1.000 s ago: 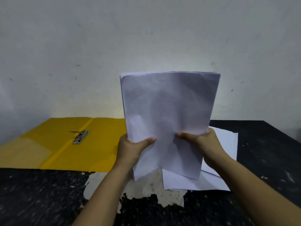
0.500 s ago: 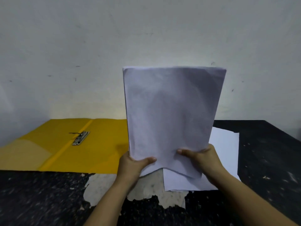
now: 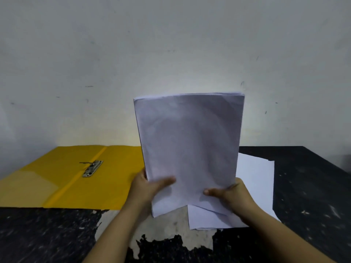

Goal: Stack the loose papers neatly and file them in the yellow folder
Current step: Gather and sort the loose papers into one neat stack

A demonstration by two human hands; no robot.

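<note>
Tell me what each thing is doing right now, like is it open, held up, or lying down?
Folder: open, lying flat on the table.
Clip: on the folder's fold, no paper in it.
Stack of papers: held upright, bottom edge uneven.
Loose papers: lying flat on the table, behind the stack.
Left hand: holds the stack's left edge.
Right hand: holds the stack's lower right corner.
Table: black, with its surface peeled off near the front.

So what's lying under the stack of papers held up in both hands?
Under the held stack, more white sheets lie on the table, partly on its worn pale patch. The stack and right hand cover their near-left part.
</note>
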